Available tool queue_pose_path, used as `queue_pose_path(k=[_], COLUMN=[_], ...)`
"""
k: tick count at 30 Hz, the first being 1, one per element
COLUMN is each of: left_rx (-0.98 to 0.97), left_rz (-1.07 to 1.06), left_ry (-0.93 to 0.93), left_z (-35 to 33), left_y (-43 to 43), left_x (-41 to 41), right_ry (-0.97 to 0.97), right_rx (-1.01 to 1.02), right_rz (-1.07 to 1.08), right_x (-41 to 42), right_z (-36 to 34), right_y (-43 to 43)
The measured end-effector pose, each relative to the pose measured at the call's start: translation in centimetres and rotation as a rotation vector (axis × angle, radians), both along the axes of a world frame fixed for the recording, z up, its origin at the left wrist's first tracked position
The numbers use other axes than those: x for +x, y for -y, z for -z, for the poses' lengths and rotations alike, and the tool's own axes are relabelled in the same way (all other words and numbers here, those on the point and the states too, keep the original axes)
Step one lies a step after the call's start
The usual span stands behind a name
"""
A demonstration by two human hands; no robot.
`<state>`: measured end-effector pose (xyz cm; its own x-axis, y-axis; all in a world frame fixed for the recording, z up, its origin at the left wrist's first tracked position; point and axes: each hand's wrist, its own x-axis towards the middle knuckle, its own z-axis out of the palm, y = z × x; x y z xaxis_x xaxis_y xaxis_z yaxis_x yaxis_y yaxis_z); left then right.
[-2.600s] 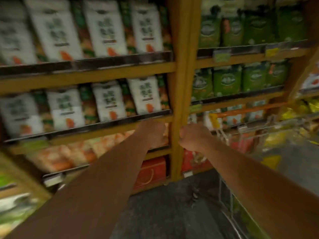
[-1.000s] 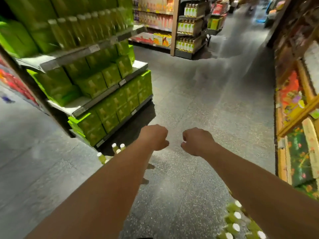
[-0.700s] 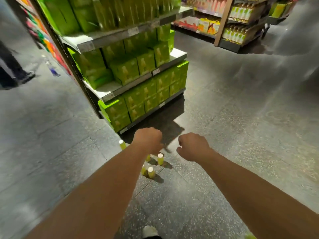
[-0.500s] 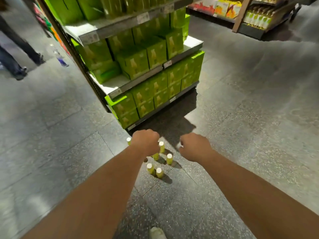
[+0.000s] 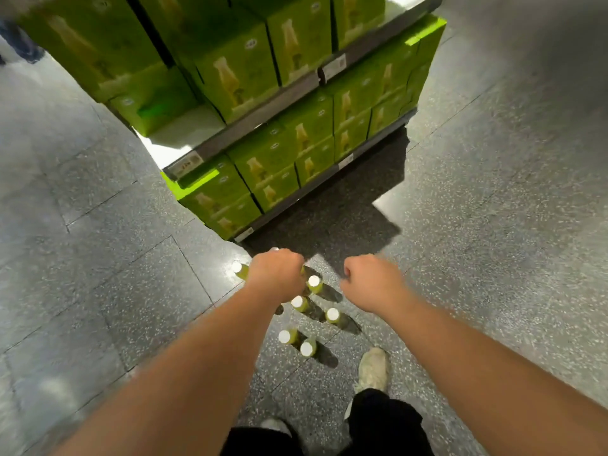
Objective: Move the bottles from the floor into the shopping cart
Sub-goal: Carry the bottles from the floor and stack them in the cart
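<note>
Speckled grey stone floor (image 5: 493, 225), store aisle, hard and glossy. On it stand the bottles (image 5: 298, 302): small, yellow-green, white-capped, upright, in a loose cluster just off the corner of the shelf unit (image 5: 263, 133). Six caps are countable; more may be hidden under the forearm. Some are nearly touching, others slightly apart.

Over the cluster's far side hovers the left hand (image 5: 276, 274), fingers curled into a fist, nothing visible in it. To the right of the cluster is the right hand (image 5: 368, 281), likewise fisted and empty. Neither appears to touch a bottle.

A pale shoe (image 5: 373, 368) is near the closest bottles. Green cartons fill the shelf unit behind. No shopping cart in view.

Risks, as judged:
- The spacing is tight, so fingers closing round one bottle could tip its neighbour, skittle-fashion, and a fallen one could roll under the shelf base.
- A careless step would put the shoe into the near pair.
- With the cart out of sight, a carry is needed, and taking several at once invites a drop on the hard floor.
</note>
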<state>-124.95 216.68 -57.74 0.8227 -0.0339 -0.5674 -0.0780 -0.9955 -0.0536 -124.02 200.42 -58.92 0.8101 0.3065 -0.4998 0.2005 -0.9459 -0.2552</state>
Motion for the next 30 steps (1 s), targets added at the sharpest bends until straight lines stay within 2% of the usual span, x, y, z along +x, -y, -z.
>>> queue_pose_path(k=[5, 13, 16, 21, 26, 30], left_rx=[0.001, -0.007, 0.022, 0.105, 0.075, 0.017], left_rz=[0.06, 0.258, 0.354, 0.493, 0.457, 0.427], left_ry=[-0.119, -0.109, -0.094, -0.166, -0.213, -0.203], left_z=[9.0, 28.2, 36.6, 44.8, 48.1, 44.4], left_y=[-1.0, -4.6, -5.9, -7.2, -6.9, -5.4], left_x=[4.9, 11.8, 13.3, 14.7, 15.6, 16.5], right_ry=[-0.101, -0.135, -0.165, -0.303, -0.35, -0.364], right_rx=[-0.01, -0.043, -0.092, -0.147, -0.126, -0.101], right_rz=[0.058, 0.177, 0.159, 0.018, -0.009, 0.089], right_x=[3.3, 7.1, 7.5, 8.0, 8.7, 10.2], right_z=[8.8, 27.5, 35.8, 44.1, 46.6, 43.2], right_y=[-1.3, -7.2, -9.2, -11.2, -11.9, -10.4])
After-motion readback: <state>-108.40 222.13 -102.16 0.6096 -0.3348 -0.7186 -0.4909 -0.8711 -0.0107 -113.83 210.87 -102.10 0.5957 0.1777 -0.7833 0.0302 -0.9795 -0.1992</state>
